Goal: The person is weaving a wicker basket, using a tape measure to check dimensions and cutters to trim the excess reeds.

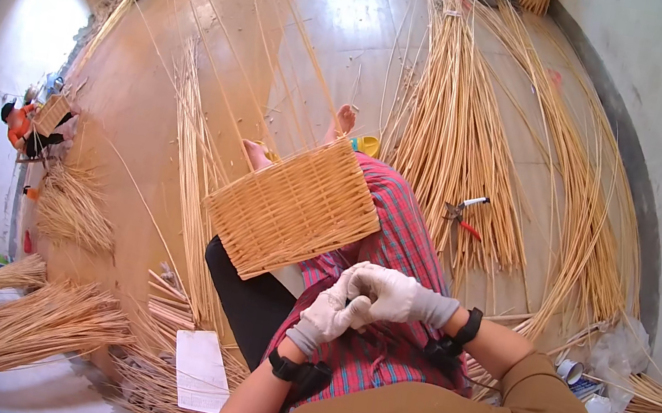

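Note:
Both hands wear white gloves and meet over the striped red cloth on my lap. My left hand is closed, its fingers curled against the other hand. Beside it, my right hand is closed too, with the fingertips bent inward. Whatever lies between them is too small or hidden to make out. Just beyond the hands, a woven wicker panel rests tilted on my legs, touched by neither hand. Long unwoven canes fan out from its far edge across the floor.
Right of my legs, pruning shears lie on a large bundle of canes. More canes run along the right wall. At left are cane bundles and a white sheet. Two people sit farther off along the left side.

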### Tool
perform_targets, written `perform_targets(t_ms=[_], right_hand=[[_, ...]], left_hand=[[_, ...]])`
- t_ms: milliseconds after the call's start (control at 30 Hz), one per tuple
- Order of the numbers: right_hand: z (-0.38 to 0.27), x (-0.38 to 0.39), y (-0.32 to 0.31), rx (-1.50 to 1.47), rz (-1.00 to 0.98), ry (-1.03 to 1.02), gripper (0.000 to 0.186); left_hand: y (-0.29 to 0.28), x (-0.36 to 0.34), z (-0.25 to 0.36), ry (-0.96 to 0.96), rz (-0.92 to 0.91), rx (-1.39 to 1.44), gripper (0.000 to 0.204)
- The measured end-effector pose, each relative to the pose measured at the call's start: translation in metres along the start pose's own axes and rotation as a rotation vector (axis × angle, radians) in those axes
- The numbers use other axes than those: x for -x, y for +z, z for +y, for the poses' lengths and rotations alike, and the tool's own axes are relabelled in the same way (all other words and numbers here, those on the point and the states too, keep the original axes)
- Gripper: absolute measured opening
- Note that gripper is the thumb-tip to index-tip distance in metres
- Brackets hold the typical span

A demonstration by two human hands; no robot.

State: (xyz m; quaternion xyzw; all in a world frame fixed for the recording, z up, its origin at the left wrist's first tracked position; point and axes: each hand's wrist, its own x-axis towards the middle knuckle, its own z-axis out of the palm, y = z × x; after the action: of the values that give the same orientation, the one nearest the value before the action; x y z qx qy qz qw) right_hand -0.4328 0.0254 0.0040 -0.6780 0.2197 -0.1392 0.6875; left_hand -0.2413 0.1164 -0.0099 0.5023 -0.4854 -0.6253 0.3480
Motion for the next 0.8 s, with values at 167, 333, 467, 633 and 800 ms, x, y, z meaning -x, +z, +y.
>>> perform_targets(t_ms=[167,333,467,633,800], right_hand=[[-0.015,0.012,-0.079,-0.24,0.251,0.018,0.017],[0.085,0.015,-0.16,-0.351,0.745,-0.03,0.024],[0.231,0.062,-0.196,0.712,0.808,0.85,0.062],[0.292,0.08,-0.175,0.859,0.821,1.009,0.073],[0.332,0.079,-0.171,0.61,0.837,1.127,0.078]], left_hand=[[-0.004,-0.01,-0.002,-0.217,-0.003,-0.316,0.054],[-0.017,0.007,-0.031,-0.2,0.236,0.133,0.037],[-0.035,-0.006,-0.01,-0.213,0.448,0.346,0.035],[-0.038,-0.026,-0.002,-0.188,0.479,0.552,0.041],[-0.026,-0.045,0.011,-0.245,0.486,0.582,0.04]])
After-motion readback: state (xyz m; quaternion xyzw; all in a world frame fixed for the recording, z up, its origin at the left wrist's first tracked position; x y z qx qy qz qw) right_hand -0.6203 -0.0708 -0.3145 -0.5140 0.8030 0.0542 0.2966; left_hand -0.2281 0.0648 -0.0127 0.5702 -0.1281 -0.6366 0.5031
